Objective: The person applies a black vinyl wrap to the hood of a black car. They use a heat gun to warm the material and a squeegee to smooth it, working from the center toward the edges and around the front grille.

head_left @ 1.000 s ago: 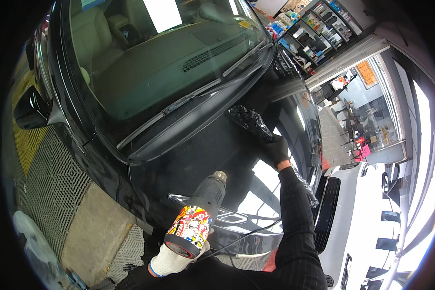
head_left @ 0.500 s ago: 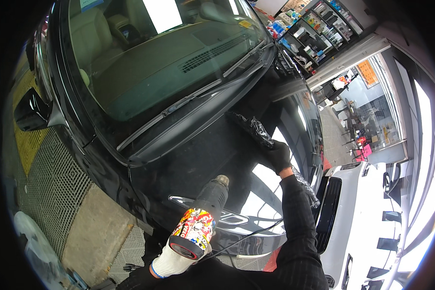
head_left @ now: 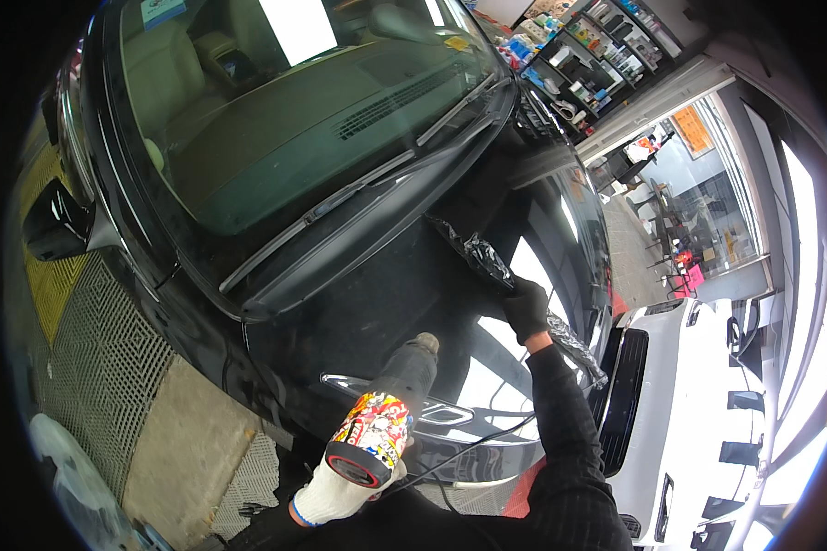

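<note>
A white knitted glove covers my left hand [head_left: 335,493], which is closed around the handle of a heat gun [head_left: 404,378] with a sticker-covered body. Its nozzle points away from me over the black hood [head_left: 349,308] of a car, near the glossy headlight end. My right hand [head_left: 526,310], in a black glove, grips a bunched strip of shiny film [head_left: 487,257]. One part of the film stretches from my fingers to the hood surface toward the windshield; the crumpled other end hangs beyond my wrist. The left fingers are mostly hidden behind the gun.
A dark cord [head_left: 469,448] runs from near the gun toward my right sleeve. Ahead lie the windshield [head_left: 276,174] and a wiper [head_left: 317,216]; the side mirror [head_left: 57,220] juts out left. A white car [head_left: 657,395] stands close on the right. Shelves [head_left: 606,60] stand far right.
The whole view has shifted slightly. My right hand, still gripping the film, sits slightly farther left and lower in view. The heat gun stays nearly in place.
</note>
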